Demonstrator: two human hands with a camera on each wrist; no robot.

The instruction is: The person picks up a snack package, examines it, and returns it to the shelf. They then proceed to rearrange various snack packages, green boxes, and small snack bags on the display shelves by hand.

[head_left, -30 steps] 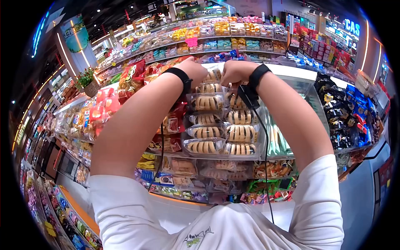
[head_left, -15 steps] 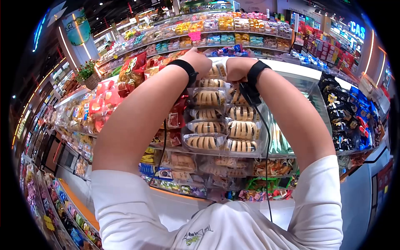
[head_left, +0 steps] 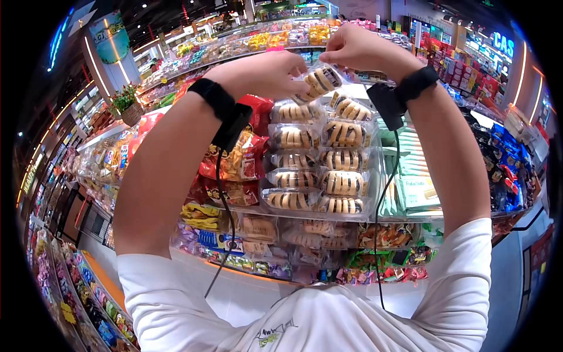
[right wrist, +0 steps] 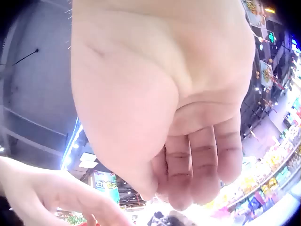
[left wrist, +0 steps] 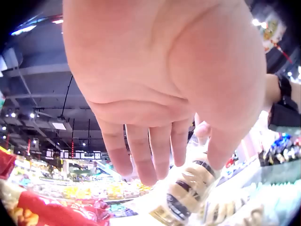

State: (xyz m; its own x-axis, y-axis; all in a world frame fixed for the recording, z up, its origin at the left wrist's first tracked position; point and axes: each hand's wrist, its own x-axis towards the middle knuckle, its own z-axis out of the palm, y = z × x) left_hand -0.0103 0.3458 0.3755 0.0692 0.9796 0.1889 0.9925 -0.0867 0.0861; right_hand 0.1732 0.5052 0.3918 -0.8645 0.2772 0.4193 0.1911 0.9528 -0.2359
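A clear-wrapped packet of dark-striped bread rolls (head_left: 321,83) hangs tilted above the far end of the display. My right hand (head_left: 369,51) pinches the top of its wrapper between thumb and curled fingers. At the packet's left side is my left hand (head_left: 258,71), its fingers loosely extended and the thumb close to the wrapping. The left wrist view shows those fingers (left wrist: 141,155) nearly straight, with the packet (left wrist: 186,193) below the thumb. Under both hands, similar packets (head_left: 346,134) lie in two columns.
Red snack bags (head_left: 243,155) sit left of the rolls, pale green packages (head_left: 416,188) to the right. Blue and black packets (head_left: 498,158) fill the far right. Shelves of wrapped goods (head_left: 264,41) stand behind. A black cable (head_left: 390,188) trails from each wrist.
Both hands have risen from the far end of the rows, the right one also moving rightward. A packet of bread rolls has come up with the right hand; the left hand's fingers have spread.
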